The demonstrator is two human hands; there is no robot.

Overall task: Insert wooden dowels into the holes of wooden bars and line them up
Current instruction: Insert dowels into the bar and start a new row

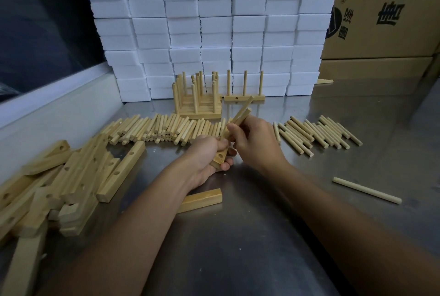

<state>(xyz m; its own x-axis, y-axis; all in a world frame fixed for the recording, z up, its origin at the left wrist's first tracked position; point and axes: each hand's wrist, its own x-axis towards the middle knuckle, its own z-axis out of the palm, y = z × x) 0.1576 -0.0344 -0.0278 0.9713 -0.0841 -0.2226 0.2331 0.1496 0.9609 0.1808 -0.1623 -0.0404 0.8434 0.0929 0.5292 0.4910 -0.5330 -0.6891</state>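
Here the left hand (209, 153) grips a wooden bar (220, 156) just above the worktop (262, 200), while the right hand (252, 138) pinches dowels (240, 114) over it. Best keep the bar steady, align one dowel squarely with a hole, then press straight in.

Your left hand (209, 153) and right hand (252, 138) are bare, without gloves, rings or watch; both forearms are uncovered, and no sleeve edge shows.
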